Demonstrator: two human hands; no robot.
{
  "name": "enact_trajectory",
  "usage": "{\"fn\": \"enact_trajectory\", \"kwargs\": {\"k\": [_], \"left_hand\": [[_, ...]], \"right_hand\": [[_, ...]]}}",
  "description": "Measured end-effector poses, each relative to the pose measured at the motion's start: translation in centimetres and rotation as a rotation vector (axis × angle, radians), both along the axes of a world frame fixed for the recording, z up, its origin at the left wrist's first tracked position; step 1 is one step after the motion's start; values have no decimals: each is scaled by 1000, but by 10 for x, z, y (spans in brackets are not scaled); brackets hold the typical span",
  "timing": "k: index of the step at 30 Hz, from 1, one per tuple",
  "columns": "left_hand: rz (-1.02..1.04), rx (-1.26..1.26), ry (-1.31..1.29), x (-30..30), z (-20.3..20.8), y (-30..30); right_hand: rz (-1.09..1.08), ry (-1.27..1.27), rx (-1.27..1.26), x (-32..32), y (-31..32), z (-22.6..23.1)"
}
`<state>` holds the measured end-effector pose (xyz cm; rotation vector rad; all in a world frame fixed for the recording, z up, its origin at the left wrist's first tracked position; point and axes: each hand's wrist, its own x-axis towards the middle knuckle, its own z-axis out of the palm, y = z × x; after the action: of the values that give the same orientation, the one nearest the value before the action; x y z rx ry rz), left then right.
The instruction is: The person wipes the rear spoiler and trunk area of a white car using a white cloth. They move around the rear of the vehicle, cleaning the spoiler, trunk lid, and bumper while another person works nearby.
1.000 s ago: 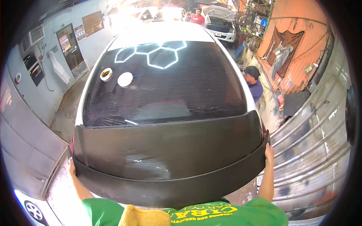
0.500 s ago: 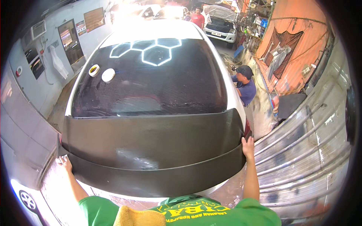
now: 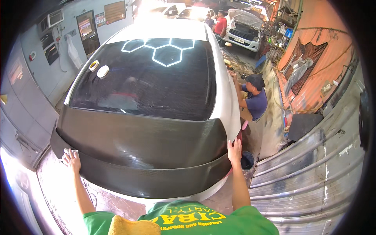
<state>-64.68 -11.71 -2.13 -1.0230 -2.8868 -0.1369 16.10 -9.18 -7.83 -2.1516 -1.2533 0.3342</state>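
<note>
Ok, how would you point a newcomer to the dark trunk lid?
Start with the white car mid-view and find its rear window. Directly below that glass lies the dark trunk lid, with the person's left hand and right hand near its two ends. Unlike the glass, which shows bright hexagon outlines, it ends in a curved dark band.

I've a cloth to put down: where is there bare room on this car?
The dark trunk panel is bare between the left hand, right hand and rear window; the glass is bare right of the white disc. Crowded: the car's right side, with a crouching person and dark bucket.
</note>
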Motion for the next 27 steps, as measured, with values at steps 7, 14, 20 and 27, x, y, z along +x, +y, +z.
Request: {"fn": "enact_trajectory", "kwargs": {"k": [7,14,20,27], "left_hand": [[-276,-22,122,185,31,-32],[-902,188,46,374,23,-86],[-1326,18,-255,490,54,-113],[-2001,49,-89,550,26,-86]], "right_hand": [[22,110,75,4,-7,-8],[26,123,170,6,-8,-12],[37,179,180,8,-8,-15],[34,254,220,13,-8,-12]]}}
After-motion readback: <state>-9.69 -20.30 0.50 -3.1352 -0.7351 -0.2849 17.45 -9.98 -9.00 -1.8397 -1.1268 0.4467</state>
